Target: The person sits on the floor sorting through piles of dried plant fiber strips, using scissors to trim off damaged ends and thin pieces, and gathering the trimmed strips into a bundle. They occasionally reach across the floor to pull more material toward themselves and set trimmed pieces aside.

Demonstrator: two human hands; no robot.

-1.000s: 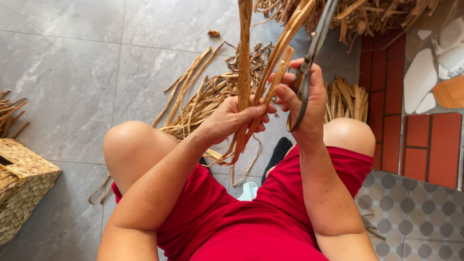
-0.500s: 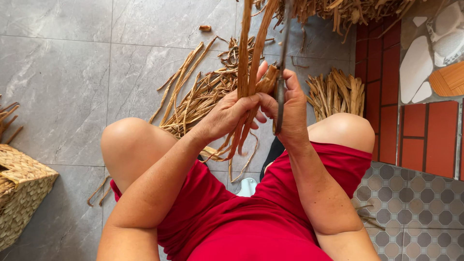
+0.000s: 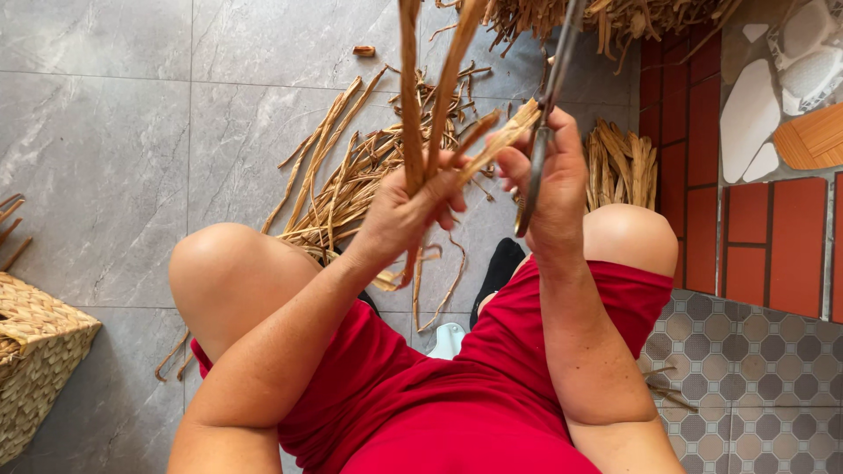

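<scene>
Lower left edge: woven straw basket (image 3: 35, 351), contents not visible; bare grey tile floor (image 3: 97, 132) above it. Centre: left hand (image 3: 406, 215) clenched around upright dry brown reed strips (image 3: 411, 105). Just right, right hand (image 3: 553, 189) grips metal scissors (image 3: 543, 132), blades against the strips.

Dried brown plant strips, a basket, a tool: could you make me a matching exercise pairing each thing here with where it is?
Things:
1. bunch of dried brown plant strips
2. grey metal scissors
3. woven straw basket
4. loose heap of dried strips

Places:
A. on the grey tiled floor, beyond the knees
B. in the left hand
C. at the picture's left edge
D. in the right hand

Pairs: 1-B, 2-D, 3-C, 4-A
</scene>
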